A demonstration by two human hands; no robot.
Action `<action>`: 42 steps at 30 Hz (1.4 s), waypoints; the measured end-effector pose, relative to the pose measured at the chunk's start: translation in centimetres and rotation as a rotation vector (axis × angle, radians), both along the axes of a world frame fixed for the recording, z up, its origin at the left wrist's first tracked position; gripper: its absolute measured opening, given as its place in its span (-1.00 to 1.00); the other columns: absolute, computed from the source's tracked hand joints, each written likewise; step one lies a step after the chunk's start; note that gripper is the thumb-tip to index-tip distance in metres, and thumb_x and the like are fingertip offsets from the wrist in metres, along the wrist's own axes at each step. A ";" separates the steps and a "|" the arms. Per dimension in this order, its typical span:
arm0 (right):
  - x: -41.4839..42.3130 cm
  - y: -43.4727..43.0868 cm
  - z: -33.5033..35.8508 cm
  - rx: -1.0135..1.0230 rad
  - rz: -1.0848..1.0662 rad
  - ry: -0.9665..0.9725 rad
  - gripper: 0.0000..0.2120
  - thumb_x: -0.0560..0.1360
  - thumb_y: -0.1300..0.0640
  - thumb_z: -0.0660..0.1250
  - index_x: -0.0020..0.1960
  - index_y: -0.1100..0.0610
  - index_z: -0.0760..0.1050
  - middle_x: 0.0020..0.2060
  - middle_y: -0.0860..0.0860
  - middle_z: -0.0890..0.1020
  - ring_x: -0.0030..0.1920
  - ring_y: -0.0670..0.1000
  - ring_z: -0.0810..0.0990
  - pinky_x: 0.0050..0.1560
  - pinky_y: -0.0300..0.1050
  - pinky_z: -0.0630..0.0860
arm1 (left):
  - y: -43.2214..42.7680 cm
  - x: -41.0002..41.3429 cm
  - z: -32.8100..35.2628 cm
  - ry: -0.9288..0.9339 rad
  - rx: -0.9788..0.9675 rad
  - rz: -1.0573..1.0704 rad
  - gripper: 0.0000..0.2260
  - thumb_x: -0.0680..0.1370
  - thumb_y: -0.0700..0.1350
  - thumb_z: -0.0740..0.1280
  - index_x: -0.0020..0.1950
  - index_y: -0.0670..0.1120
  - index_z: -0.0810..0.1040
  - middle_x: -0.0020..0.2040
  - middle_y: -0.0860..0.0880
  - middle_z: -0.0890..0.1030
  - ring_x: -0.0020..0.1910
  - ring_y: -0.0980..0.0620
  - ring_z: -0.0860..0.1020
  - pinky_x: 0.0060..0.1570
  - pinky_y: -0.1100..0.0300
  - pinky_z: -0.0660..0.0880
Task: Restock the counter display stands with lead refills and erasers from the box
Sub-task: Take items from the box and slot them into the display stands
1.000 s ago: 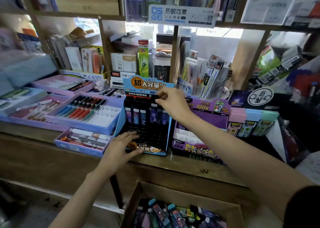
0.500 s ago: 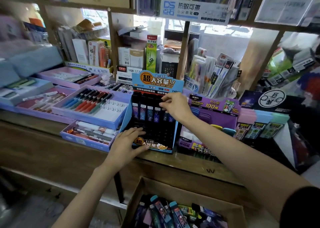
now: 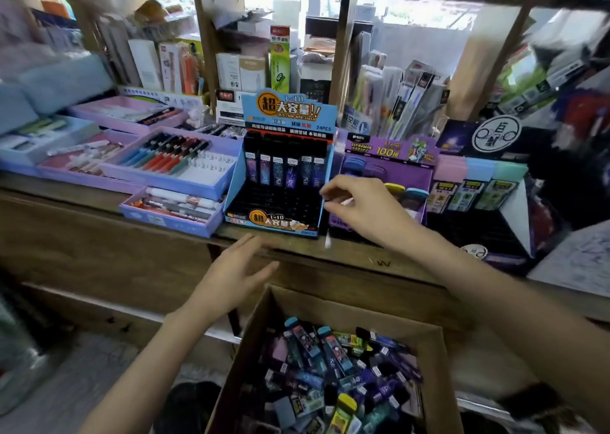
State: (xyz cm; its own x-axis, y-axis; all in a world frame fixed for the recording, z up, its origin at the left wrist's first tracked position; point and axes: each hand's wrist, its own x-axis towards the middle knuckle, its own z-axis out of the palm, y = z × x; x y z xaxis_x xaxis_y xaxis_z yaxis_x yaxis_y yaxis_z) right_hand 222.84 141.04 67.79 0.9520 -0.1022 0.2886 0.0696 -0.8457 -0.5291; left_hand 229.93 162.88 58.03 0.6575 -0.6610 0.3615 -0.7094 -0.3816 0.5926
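A blue and black lead refill display stand [image 3: 280, 183] sits on the wooden counter with one row of refill tubes [image 3: 286, 169] along its top; its lower slots are bare. My right hand [image 3: 358, 207] hovers just right of the stand with loosely bent fingers, holding nothing. Below the counter edge my left hand [image 3: 236, 275] is spread flat in the air, off the stand. The cardboard box [image 3: 264, 331] at the bottom holds a heap of refill tubes and erasers [image 3: 333, 371]. A purple eraser display [image 3: 383, 173] stands to the right.
Purple and blue pen trays [image 3: 171, 166] fill the counter on the left. A pastel refill stand [image 3: 475, 189] sits at the right. Shelves with packaged stationery rise behind the counter [image 3: 363, 262].
Both hands have left the refill stand: the left dropped from its front edge to below the counter, the right pulled back from the tube row to the stand's right side.
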 end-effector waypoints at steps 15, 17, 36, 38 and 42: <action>-17.1 -1.9 -24.6 0.113 -0.198 0.854 -0.81 0.54 0.03 0.30 0.05 0.13 0.52 -0.04 0.05 0.62 -0.03 0.02 0.58 0.00 -0.07 0.49 | -1.4 -11.9 -17.3 0.627 0.447 -0.060 -0.65 0.54 0.00 0.33 0.27 -0.10 0.43 0.19 -0.05 0.43 0.18 0.07 0.43 0.05 0.35 0.34; -18.8 -1.6 -27.1 0.110 -0.257 0.870 -0.80 0.54 0.00 0.29 -0.03 0.14 0.52 -0.11 0.07 0.63 -0.09 0.02 0.59 -0.07 -0.04 0.49 | -1.9 -13.1 -18.0 0.708 0.446 -0.098 -0.67 0.53 0.03 0.34 0.19 -0.14 0.46 0.09 -0.07 0.49 0.06 0.08 0.47 -0.05 0.34 0.36; -19.8 -1.1 -31.4 0.276 -0.472 0.669 -0.35 0.56 -0.13 0.19 0.54 -0.05 -0.02 0.54 0.00 -0.16 0.53 0.14 -0.07 0.46 0.00 0.06 | -4.4 -16.2 -20.6 0.979 0.433 -0.090 -0.83 0.48 -0.13 0.43 0.03 -0.12 0.52 -0.07 -0.03 0.58 -0.02 -0.04 0.56 -0.23 0.36 0.42; -19.7 -0.9 -32.2 0.159 -0.377 0.711 -0.39 0.57 -0.18 0.13 0.53 -0.14 -0.03 0.52 -0.08 -0.24 0.52 0.18 -0.16 0.47 0.07 0.03 | -4.0 -15.8 -20.6 0.995 0.397 -0.067 -0.91 0.50 -0.17 0.41 -0.15 -0.07 0.51 -0.26 0.01 0.52 -0.22 0.03 0.54 -0.29 0.33 0.42; -20.3 -0.1 -33.2 0.041 -0.136 0.706 -0.41 0.57 -0.20 0.11 0.51 -0.22 -0.07 0.51 -0.20 -0.18 0.51 0.20 -0.19 0.47 0.14 -0.07 | -3.4 -14.9 -20.6 1.001 0.300 0.058 -0.90 0.55 -0.18 0.33 -0.17 -0.11 0.50 -0.26 -0.04 0.50 -0.28 0.04 0.49 -0.25 0.19 0.41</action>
State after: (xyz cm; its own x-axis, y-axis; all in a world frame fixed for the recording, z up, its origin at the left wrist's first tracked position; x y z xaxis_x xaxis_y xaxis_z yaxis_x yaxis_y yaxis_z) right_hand 202.56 140.97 34.60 0.8880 -0.2310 -0.3976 -0.4055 -0.8012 -0.4401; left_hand 215.05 159.46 37.45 0.5997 -0.5911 -0.5394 0.0775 -0.6280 0.7744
